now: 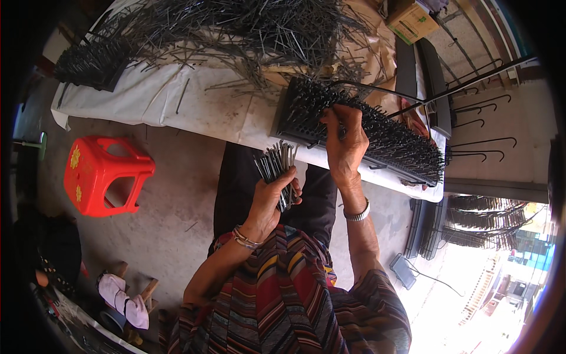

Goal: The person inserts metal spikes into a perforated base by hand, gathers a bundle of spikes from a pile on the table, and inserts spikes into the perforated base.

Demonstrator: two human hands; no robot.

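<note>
My left hand [268, 197] is closed round a bundle of thin dark metal rods [276, 167], held upright in front of my body, a little short of the table edge. Over the near side of a long black rack [285, 112], my right hand [348, 144] has its thumb and fingers pinched together. Whatever may be between those fingertips is too small to make out against the dark rods. Many short black rods [395, 144] stand packed upright in the rack. Behind it lies a large tangled heap of loose rods [259, 35].
A white sheet [153, 97] covers the table, with another rod-filled rack [94, 65] at its far left corner. A cardboard box [413, 23] sits at the back right. Hooked black rods [483, 109] jut out on the right. On the floor at left stands a red stool [88, 183].
</note>
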